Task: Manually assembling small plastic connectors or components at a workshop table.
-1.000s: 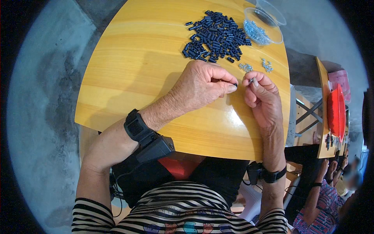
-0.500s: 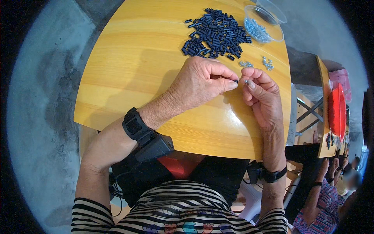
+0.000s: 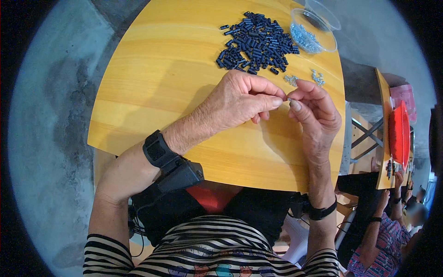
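My left hand [image 3: 240, 99] and my right hand [image 3: 314, 111] meet fingertip to fingertip over the yellow wooden table [image 3: 152, 87]. Between them they pinch a tiny silvery part [image 3: 289, 99]; which hand bears it I cannot tell. Just beyond the fingers lie two small clusters of silvery parts [image 3: 291, 79] on the table. Farther back is a pile of several small dark blue cylinders [image 3: 256, 41]. A clear plastic bowl [image 3: 314, 37] holding more silvery parts stands to the right of the pile.
A second clear container [image 3: 323, 11] sits behind the bowl. At the right stands another wooden table [image 3: 383, 138] with a red tray [image 3: 398, 134]. Another person [image 3: 383, 235] sits there at the lower right. Grey concrete floor [image 3: 50, 115] surrounds the table.
Both hands have stayed together at the same spot, with only slight finger shifts around the small part.
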Available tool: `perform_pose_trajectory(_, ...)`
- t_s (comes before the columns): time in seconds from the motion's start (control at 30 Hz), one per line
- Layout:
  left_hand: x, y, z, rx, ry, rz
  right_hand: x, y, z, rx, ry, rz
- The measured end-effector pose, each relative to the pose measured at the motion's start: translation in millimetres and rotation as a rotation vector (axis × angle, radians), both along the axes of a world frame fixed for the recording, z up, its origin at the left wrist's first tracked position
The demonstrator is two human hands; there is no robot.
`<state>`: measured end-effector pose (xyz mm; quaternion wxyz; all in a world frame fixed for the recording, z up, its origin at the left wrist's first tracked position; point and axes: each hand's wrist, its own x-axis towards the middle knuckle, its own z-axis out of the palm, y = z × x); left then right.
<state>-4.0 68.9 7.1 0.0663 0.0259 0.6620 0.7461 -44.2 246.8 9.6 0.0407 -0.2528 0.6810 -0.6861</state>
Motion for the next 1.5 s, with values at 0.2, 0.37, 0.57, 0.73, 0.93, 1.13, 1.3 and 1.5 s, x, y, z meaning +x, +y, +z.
perform_pose_trajectory(0.2, 0.1, -0.9, 2.2, 0.109, -0.102, -0.070, -2.0, 0.5, -3.1, 0.097, 0.258, -0.037)
perform_pose_trajectory(0.37, 0.1, -2.2, -2.1, 0.211, -0.156, -0.071, -0.9, -2.9, -3.9, 0.181, 0.409, -0.079)
perform_pose_trajectory(0.57, 0.0, -3.1, -1.6, 0.223, -0.175, -0.060, 4.9, -7.0, -1.2, 0.106, 0.299, -0.050)
perform_pose_trajectory(0.73, -0.6, -3.0, -4.1, 0.257, -0.128, -0.029, 2.9, -6.1, -1.0, -0.018, 0.003, -0.007)
perform_pose_trajectory(0.93, 0.0, -3.2, -2.1, 0.254, -0.120, -0.005, 5.1, -5.6, 1.4, 0.001, -0.068, 0.017)
perform_pose_trajectory(1.13, -0.1, -2.0, -2.1, 0.173, -0.102, 0.002, 1.7, -2.5, -1.0, 0.127, 0.056, 0.009)
perform_pose_trajectory(1.3, -0.4, -1.4, -0.8, 0.122, -0.097, -0.002, 0.3, -3.1, -2.0, 0.196, 0.158, -0.014)
perform_pose_trajectory(1.5, -1.1, -2.0, -3.0, 0.235, -0.121, -0.025, 0.8, -2.5, -2.5, 0.141, 0.093, 0.007)
